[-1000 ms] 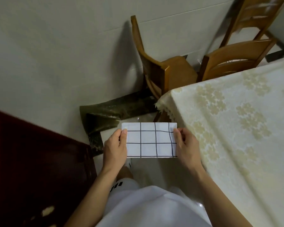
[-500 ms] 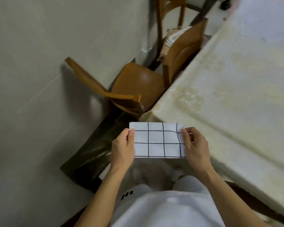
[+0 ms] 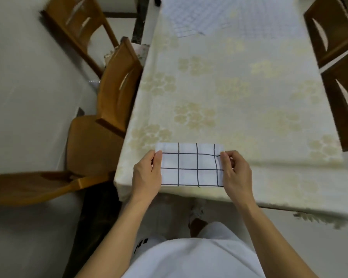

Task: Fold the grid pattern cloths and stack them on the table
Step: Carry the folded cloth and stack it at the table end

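A folded white cloth with a black grid [image 3: 190, 165] is stretched flat between my hands, above the table's near edge. My left hand [image 3: 147, 173] pinches its left end, thumb on top. My right hand [image 3: 236, 171] pinches its right end the same way. The table [image 3: 239, 97] wears a cream cloth with pale flower prints. At the table's far end lie more grid pattern cloths [image 3: 225, 19], spread out and blurred.
Two light wooden chairs [image 3: 113, 91] stand along the table's left side, one more [image 3: 48, 185] at my near left. Dark wooden chairs [image 3: 342, 85] line the right side. The floor is pale tile.
My view has swung right from the wall and chairs to face the table. The folded cloth stays held between both hands and now hangs over the table's near edge.
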Tool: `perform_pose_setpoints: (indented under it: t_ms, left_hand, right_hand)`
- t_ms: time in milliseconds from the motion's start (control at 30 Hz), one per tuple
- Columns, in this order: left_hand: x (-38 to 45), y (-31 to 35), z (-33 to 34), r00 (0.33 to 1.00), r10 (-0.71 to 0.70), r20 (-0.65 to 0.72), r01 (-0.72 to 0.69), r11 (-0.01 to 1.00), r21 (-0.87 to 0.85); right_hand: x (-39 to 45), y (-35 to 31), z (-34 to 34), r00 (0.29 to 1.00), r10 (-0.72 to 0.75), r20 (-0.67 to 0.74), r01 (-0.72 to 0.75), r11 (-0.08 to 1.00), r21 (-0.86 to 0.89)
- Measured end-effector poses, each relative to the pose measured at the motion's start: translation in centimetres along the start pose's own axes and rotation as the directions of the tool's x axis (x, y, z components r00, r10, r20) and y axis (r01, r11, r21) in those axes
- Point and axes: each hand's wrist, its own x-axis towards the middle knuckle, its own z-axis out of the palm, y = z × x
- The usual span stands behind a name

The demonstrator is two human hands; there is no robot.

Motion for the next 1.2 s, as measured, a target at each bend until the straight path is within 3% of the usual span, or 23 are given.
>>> perform_pose_setpoints:
  t_ms: [267, 533, 733, 900, 1200]
  left_hand:
    - [4.1, 1.7, 4.7, 0.997, -0.073, 0.011, 0.073, 0.997, -0.006]
    - [6.5, -0.3, 4.6, 0.989, -0.134, 0.066, 0.134, 0.991, 0.012]
    - [8.8, -2.6, 4.1, 0.954, -0.251, 0.164, 0.257, 0.966, -0.017]
    - [10.1, -4.0, 3.1, 0.932, -0.31, 0.187, 0.321, 0.947, -0.031]
    - [12.2, -6.8, 1.6, 0.912, -0.388, 0.13, 0.379, 0.921, 0.093]
  right_hand:
    - [7.0, 0.8, -1.6, 1.0, 0.01, 0.029, -0.01, 1.0, 0.008]
    - [8.5, 2.0, 0.4, 0.994, 0.086, 0.065, -0.086, 0.996, -0.004]
    - [8.5, 2.2, 2.1, 0.988, 0.131, 0.075, -0.127, 0.99, -0.057]
    - [8.4, 2.4, 4.2, 0.977, 0.189, 0.102, -0.177, 0.977, -0.119]
    - [9.3, 3.0, 8.3, 0.936, 0.29, 0.202, -0.205, 0.911, -0.357]
